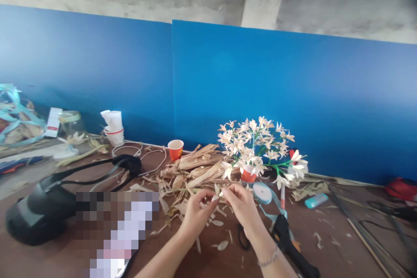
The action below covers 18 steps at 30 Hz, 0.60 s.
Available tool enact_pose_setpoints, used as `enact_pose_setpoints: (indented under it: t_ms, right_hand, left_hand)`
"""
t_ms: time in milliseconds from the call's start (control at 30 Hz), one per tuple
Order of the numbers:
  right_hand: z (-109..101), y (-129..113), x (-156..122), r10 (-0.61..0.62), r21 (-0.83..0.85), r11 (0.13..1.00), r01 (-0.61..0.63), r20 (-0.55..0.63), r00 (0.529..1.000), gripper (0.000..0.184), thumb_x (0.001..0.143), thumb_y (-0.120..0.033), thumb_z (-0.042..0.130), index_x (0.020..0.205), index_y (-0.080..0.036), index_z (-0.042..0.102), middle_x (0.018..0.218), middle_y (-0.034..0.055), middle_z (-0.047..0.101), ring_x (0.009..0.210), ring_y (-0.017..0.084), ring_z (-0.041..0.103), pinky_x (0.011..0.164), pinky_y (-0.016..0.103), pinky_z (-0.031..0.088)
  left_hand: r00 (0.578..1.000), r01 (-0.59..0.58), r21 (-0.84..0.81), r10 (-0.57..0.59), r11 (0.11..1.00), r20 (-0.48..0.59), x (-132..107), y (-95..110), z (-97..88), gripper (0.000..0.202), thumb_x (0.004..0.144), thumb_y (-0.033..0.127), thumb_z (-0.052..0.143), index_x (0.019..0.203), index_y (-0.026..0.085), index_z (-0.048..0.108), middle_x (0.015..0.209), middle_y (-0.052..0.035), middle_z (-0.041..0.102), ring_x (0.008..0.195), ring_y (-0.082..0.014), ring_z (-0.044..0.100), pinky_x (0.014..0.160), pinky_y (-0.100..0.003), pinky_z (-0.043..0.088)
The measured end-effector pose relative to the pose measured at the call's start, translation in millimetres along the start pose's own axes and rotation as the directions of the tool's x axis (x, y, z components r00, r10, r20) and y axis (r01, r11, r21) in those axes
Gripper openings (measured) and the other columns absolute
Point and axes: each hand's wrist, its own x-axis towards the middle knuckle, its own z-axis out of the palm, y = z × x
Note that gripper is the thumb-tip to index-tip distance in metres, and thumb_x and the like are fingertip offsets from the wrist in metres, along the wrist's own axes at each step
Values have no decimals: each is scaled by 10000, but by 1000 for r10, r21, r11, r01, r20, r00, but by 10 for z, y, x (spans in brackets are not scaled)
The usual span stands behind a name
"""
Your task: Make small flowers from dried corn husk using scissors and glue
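Note:
Over the brown table, my two hands meet at a small pale flower (216,191) whose petals look like dried corn husk. My left hand (199,209) pinches its lower part between thumb and fingers. Close against it, my right hand (240,206) is closed on a white petal (221,193) at the flower's side. Just beyond my hands stands a bunch of similar cream flowers (254,139) on green stems in an orange paper cup (248,174). Loose petals (223,245) lie on the table below.
A heap of dried husks (195,167) lies behind my hands. To the right are a blue ribbon roll (262,193), a black glue gun (288,241) and a turquoise packet (316,200). Left are a black virtual-reality-style headset (35,213), another paper cup (176,150) and a glass jar (71,124).

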Motion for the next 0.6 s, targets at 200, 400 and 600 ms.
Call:
enact_pose_setpoints:
  t_ms: [200,400,600]
  right_hand:
    - [3,67,32,20,44,999,-19,-18,1000,274,706,-365,551,535,-170,464,470,-62,406,447,72,324,429,204,242]
    - [3,59,46,-8,54,998,10,-36,999,289,705,-392,563,545,-166,479,489,-47,442,461,78,354,445,206,261]
    - [-10,48,37,-12,64,998,18,-95,995,283,695,-405,574,566,-162,509,503,-30,469,496,97,406,462,212,290]
  left_hand:
    - [996,83,-84,-80,993,45,0,-5,24,189,678,323,617,683,135,627,605,-10,602,542,-117,494,530,-210,390]
    - [994,106,-76,-103,992,35,-6,-2,22,158,665,297,631,681,140,620,578,3,593,512,-109,486,484,-203,377]
    - [998,68,-40,-67,997,22,-6,-11,20,108,650,250,639,682,148,654,635,-15,657,564,-137,554,550,-229,428]
